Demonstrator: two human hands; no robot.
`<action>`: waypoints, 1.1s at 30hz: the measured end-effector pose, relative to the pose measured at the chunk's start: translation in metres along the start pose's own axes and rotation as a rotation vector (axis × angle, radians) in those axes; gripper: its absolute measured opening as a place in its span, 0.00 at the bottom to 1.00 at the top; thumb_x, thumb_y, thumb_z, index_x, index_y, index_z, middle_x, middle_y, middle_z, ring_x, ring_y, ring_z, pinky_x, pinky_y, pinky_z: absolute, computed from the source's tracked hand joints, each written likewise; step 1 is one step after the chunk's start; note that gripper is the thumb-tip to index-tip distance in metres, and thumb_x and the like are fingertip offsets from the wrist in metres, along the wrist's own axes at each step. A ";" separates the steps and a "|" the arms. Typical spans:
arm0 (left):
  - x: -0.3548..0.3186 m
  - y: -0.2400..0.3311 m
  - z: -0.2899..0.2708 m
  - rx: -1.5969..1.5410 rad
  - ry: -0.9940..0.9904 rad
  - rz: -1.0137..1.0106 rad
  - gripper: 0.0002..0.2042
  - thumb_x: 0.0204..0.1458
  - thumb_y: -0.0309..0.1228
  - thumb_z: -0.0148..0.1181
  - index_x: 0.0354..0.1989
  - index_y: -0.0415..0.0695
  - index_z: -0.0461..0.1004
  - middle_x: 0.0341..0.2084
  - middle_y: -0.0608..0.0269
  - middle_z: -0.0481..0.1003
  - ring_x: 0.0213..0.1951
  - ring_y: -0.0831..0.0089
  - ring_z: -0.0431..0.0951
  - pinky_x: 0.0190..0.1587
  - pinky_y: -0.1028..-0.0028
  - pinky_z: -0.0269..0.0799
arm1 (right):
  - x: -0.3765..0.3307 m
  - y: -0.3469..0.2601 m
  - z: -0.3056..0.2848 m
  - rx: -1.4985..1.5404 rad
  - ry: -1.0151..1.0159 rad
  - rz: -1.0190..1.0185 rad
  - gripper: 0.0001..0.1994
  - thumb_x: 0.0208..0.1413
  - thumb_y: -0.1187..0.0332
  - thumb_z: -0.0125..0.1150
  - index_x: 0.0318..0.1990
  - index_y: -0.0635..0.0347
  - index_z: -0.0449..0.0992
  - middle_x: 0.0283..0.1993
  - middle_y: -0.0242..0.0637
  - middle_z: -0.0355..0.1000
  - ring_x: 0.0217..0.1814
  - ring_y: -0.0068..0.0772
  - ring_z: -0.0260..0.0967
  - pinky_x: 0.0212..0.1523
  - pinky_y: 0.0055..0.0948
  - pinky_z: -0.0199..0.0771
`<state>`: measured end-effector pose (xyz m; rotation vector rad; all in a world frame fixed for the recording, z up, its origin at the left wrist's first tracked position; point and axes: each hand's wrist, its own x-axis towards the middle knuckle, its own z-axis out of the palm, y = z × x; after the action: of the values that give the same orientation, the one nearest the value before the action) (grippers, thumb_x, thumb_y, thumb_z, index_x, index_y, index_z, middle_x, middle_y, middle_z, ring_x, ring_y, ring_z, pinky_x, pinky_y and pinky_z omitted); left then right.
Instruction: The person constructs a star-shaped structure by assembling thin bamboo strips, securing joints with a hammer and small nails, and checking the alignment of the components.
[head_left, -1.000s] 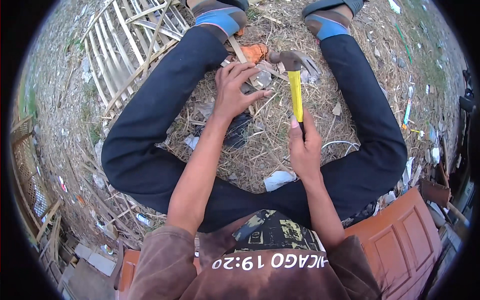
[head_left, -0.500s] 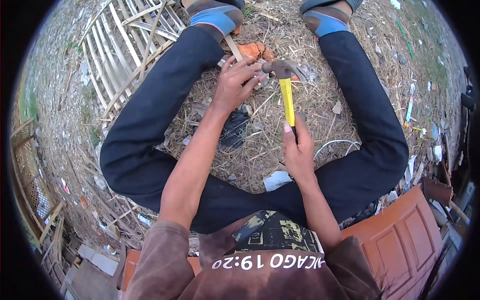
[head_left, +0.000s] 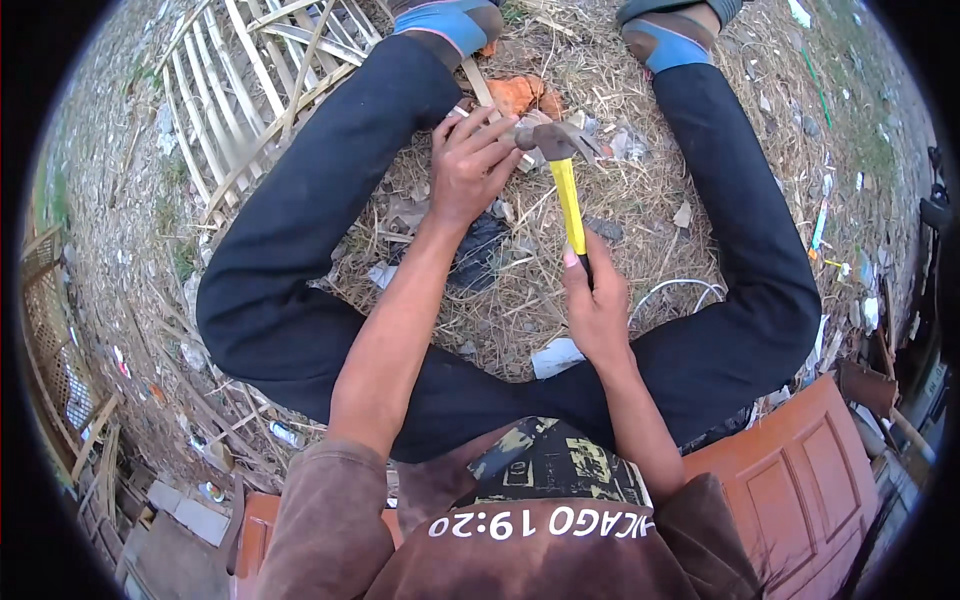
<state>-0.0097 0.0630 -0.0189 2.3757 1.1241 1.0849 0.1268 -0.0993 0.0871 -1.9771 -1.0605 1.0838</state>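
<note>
Hammer (head_left: 567, 195) shifted nearer left hand (head_left: 466, 172), now less spread, hold unclear

the shirt (head_left: 480, 560) is brown, short-sleeved, white-lettered; the trousers (head_left: 275, 265) are black; the socks (head_left: 678, 42) blue and brown.

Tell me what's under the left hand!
A wood strip shows just beyond the left hand, running up to it. The hand covers whatever lies beneath, so whether the strip continues there cannot be seen.

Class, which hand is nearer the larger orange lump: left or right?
Left. The left hand is below and left of the orange lump in the picture; the right hand, holding the hammer, is farther below, to its right.
</note>
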 end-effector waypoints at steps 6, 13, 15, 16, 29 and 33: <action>0.004 0.035 0.007 0.206 0.047 -0.382 0.24 0.44 0.36 0.69 0.54 0.51 0.76 0.59 0.60 0.69 0.59 0.63 0.67 0.58 0.58 0.55 | 0.004 0.002 0.000 0.045 -0.035 0.064 0.18 0.65 0.66 0.49 0.60 0.64 0.65 0.25 0.43 0.70 0.24 0.35 0.69 0.28 0.34 0.67; -0.005 0.039 0.025 0.310 -0.092 -0.407 0.27 0.55 0.31 0.55 0.65 0.55 0.64 0.68 0.47 0.54 0.71 0.52 0.50 0.63 0.32 0.40 | 0.002 0.008 -0.002 0.059 -0.032 0.062 0.18 0.65 0.67 0.50 0.60 0.65 0.65 0.26 0.45 0.70 0.25 0.37 0.70 0.30 0.36 0.68; -0.005 0.038 0.025 0.323 -0.115 -0.390 0.27 0.55 0.31 0.54 0.65 0.55 0.64 0.68 0.46 0.54 0.71 0.52 0.50 0.63 0.32 0.40 | 0.002 0.006 -0.004 0.016 -0.019 0.027 0.19 0.65 0.67 0.50 0.60 0.66 0.65 0.26 0.47 0.70 0.25 0.39 0.71 0.30 0.37 0.68; -0.005 0.038 0.025 0.336 -0.137 -0.375 0.26 0.55 0.31 0.54 0.65 0.56 0.64 0.68 0.45 0.54 0.71 0.52 0.50 0.63 0.33 0.41 | 0.001 0.004 -0.005 -0.030 -0.007 -0.007 0.19 0.65 0.67 0.50 0.60 0.66 0.65 0.26 0.48 0.70 0.25 0.41 0.71 0.30 0.38 0.68; -0.007 0.034 0.025 0.333 -0.108 -0.364 0.21 0.55 0.35 0.55 0.60 0.52 0.71 0.66 0.44 0.57 0.70 0.54 0.52 0.65 0.36 0.42 | 0.004 -0.020 -0.013 -0.115 -0.025 -0.072 0.19 0.65 0.67 0.50 0.59 0.68 0.65 0.26 0.53 0.71 0.26 0.51 0.73 0.29 0.42 0.68; -0.007 0.033 0.028 0.316 -0.078 -0.363 0.19 0.58 0.38 0.51 0.58 0.51 0.73 0.66 0.44 0.58 0.70 0.53 0.52 0.65 0.36 0.42 | 0.003 -0.018 -0.010 -0.029 0.068 -0.142 0.19 0.65 0.68 0.50 0.60 0.68 0.65 0.25 0.54 0.70 0.26 0.52 0.73 0.29 0.41 0.69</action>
<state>0.0260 0.0379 -0.0235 2.2774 1.7193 0.7294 0.1304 -0.0898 0.1053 -1.9161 -1.1667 0.9239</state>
